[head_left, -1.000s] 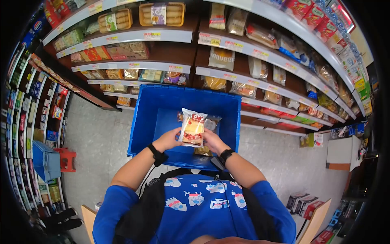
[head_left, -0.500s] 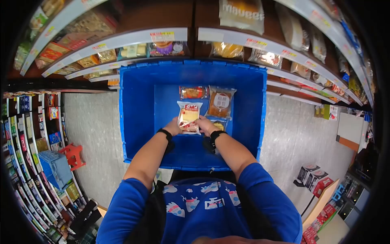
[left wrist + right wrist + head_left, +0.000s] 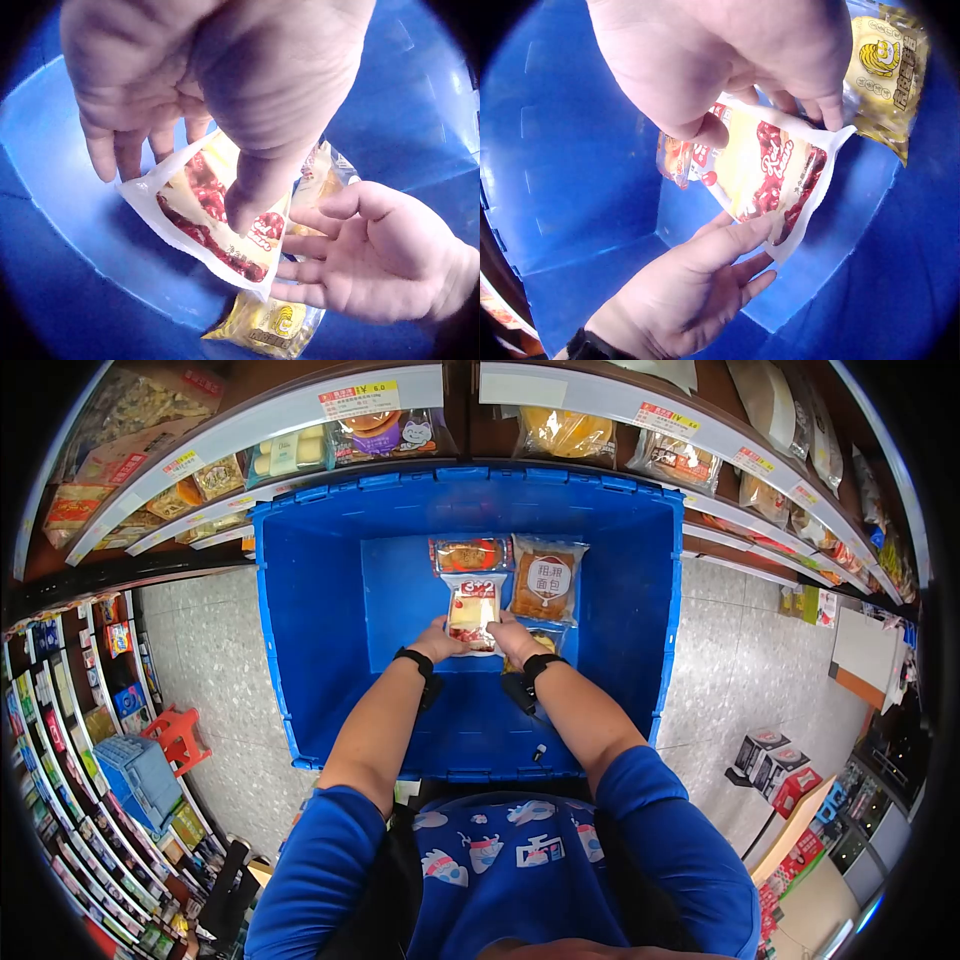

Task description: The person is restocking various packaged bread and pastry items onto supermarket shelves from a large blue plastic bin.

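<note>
Head view: blue crate (image 3: pixel 300 610) with bread packets (image 3: pixel 545 582), red-printed packet (image 3: pixel 472 612) between both hands.

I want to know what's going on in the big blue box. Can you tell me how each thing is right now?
Blue crate: open on top, snacks on its floor.
White snack packet: sealed, held low in the crate by both hands.
Left hand: pinches the packet's edge.
Right hand: pinches the other edge.
Brown bread packet: sealed, lying flat.
Yellow packet: sealed, lying under the right hand.
</note>
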{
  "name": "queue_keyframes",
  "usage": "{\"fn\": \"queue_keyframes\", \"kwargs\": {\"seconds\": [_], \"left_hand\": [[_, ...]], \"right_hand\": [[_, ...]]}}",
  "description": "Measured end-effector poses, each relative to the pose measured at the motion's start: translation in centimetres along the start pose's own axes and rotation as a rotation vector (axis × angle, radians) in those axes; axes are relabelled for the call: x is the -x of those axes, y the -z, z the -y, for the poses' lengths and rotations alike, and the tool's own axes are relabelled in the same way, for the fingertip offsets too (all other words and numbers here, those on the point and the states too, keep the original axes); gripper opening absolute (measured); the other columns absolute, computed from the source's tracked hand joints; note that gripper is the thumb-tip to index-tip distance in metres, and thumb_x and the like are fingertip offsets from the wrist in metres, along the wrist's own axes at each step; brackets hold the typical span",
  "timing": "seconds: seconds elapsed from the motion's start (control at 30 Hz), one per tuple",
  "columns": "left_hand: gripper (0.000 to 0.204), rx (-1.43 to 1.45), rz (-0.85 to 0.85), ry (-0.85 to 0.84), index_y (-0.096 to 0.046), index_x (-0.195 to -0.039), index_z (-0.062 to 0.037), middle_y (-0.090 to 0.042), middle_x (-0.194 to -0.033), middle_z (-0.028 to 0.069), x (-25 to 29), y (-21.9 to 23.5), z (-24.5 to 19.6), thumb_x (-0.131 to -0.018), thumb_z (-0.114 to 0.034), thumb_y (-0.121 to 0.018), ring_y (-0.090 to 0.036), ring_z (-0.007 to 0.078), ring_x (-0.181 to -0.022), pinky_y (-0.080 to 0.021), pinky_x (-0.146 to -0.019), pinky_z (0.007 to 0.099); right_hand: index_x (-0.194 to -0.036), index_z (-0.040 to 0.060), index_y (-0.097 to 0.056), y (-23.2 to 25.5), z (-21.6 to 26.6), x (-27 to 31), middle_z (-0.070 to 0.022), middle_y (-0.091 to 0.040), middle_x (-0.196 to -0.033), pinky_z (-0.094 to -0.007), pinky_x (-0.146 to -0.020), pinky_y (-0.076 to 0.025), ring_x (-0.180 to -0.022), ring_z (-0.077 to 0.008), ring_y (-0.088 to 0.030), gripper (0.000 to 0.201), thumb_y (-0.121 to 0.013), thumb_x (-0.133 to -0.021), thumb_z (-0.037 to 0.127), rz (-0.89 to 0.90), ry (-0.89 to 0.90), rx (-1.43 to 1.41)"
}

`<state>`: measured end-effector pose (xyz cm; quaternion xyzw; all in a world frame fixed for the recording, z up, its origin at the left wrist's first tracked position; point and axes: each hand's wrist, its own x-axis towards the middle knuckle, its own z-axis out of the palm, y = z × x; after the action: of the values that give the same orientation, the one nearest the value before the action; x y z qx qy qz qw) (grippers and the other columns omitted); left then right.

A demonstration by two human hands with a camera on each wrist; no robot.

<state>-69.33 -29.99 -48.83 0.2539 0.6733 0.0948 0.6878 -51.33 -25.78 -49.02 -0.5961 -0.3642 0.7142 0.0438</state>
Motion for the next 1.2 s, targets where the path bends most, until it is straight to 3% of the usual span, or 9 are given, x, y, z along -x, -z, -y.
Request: {"fn": "queue_keyframes", "kwargs": {"seconds": [0.13,0.23,0.27,0.37,0.4,0.5,0.7,1.0,1.2], "left_hand": [[0.108,-0.169,-0.043,-0.009,-0.019,-0.144,0.0065,-0.052,-0.13,0.0214,-1.5,0.5,1.9,-0.063,-0.023,-0.084,-0.054,0.0274,-0.117,-0.044,-0.098,0.0301],[0.097,-0.233,-0.095,0.005,-0.023,-0.143,0.0071,-0.052,-0.129,0.0235,0.2,0.6,0.9,-0.07,-0.025,-0.079,-0.054,0.0289,-0.117,-0.044,-0.097,0.0306],[0.097,-0.245,-0.1,-0.015,-0.023,-0.143,0.0071,-0.052,-0.129,0.0235,1.3,0.9,0.5,-0.07,-0.025,-0.079,-0.054,0.0289,-0.117,-0.044,-0.097,0.0306],[0.081,-0.178,0.022,-0.051,-0.028,-0.141,0.0097,-0.048,-0.134,0.0267,7.8,1.2,-6.3,-0.078,-0.021,-0.069,-0.049,0.0314,-0.123,-0.04,-0.101,0.0327],[0.074,-0.237,0.028,-0.14,-0.032,-0.139,0.0092,-0.055,-0.126,0.0239,8.4,1.5,-6.6,-0.081,-0.022,-0.066,-0.054,0.0287,-0.116,-0.042,-0.098,0.032],[0.057,-0.044,0.128,-0.365,-0.037,-0.137,0.0044,-0.059,-0.12,0.0157,12.3,1.6,-6.5,-0.089,-0.016,-0.06,-0.055,0.0196,-0.11,-0.043,-0.096,0.0303],[0.047,-0.209,-0.061,-0.727,-0.044,-0.133,-0.0013,-0.056,-0.125,0.0182,25.3,2.9,-5.4,-0.092,-0.016,-0.06,-0.058,0.0225,-0.108,-0.049,-0.088,0.0308],[0.049,-0.23,-0.197,-0.601,-0.042,-0.135,-0.0047,-0.057,-0.124,0.0165,31.8,-2.1,-1.4,-0.092,-0.019,-0.06,-0.057,0.0219,-0.109,-0.046,-0.091,0.0312],[0.048,-0.339,-0.214,-0.661,-0.042,-0.135,-0.0042,-0.057,-0.123,0.0174,35.5,-8.0,-4.7,-0.093,-0.02,-0.059,-0.058,0.0235,-0.109,-0.047,-0.09,0.0323]], "right_hand": [[-0.133,-0.0002,-0.045,-0.2,0.1,1.4,-0.0161,-0.06,-0.117,-0.0323,-0.089,-0.045,-0.104,-0.0239,-0.058,0.052,-0.054,-0.085,0.016,0.037,-0.032,0.045],[-0.13,-0.003,-0.049,0.8,1.3,3.5,-0.0218,-0.059,-0.121,-0.032,-0.091,-0.045,-0.109,-0.0278,-0.059,0.049,-0.053,-0.086,0.019,0.035,0.011,0.422],[-0.126,-0.0107,-0.05,1.3,1.9,3.7,-0.0261,-0.062,-0.113,-0.0353,-0.089,-0.047,-0.102,-0.0335,-0.062,0.053,-0.055,-0.084,0.022,0.058,0.074,0.394],[-0.121,-0.0097,-0.054,2.6,4.7,7.1,-0.0269,-0.062,-0.112,-0.0345,-0.088,-0.048,-0.099,-0.0328,-0.063,0.048,-0.056,-0.086,0.023,0.058,0.247,0.648],[-0.12,-0.0062,-0.056,3.0,6.6,9.6,-0.0242,-0.064,-0.11,-0.0346,-0.087,-0.049,-0.099,-0.0321,-0.062,0.043,-0.054,-0.087,0.022,0.149,0.182,0.487],[-0.12,-0.0008,-0.058,4.8,9.2,17.7,-0.0173,-0.066,-0.107,-0.0323,-0.085,-0.049,-0.097,-0.0248,-0.063,0.038,-0.055,-0.091,0.025,0.134,0.407,0.55],[-0.121,-0.0009,-0.056,9.7,8.9,28.7,-0.0114,-0.066,-0.107,-0.0288,-0.086,-0.049,-0.096,-0.0173,-0.062,0.031,-0.053,-0.094,0.014,0.054,0.695,0.284],[-0.121,0.0,-0.056,12.9,5.2,36.9,-0.009,-0.065,-0.109,-0.0289,-0.085,-0.049,-0.096,-0.0164,-0.062,0.029,-0.05,-0.094,0.01,-0.084,0.712,0.129],[-0.122,-0.0003,-0.056,16.4,3.7,41.0,-0.009,-0.065,-0.109,-0.0288,-0.085,-0.049,-0.095,-0.0155,-0.061,0.03,-0.051,-0.093,0.01,-0.131,0.786,0.228]]}}
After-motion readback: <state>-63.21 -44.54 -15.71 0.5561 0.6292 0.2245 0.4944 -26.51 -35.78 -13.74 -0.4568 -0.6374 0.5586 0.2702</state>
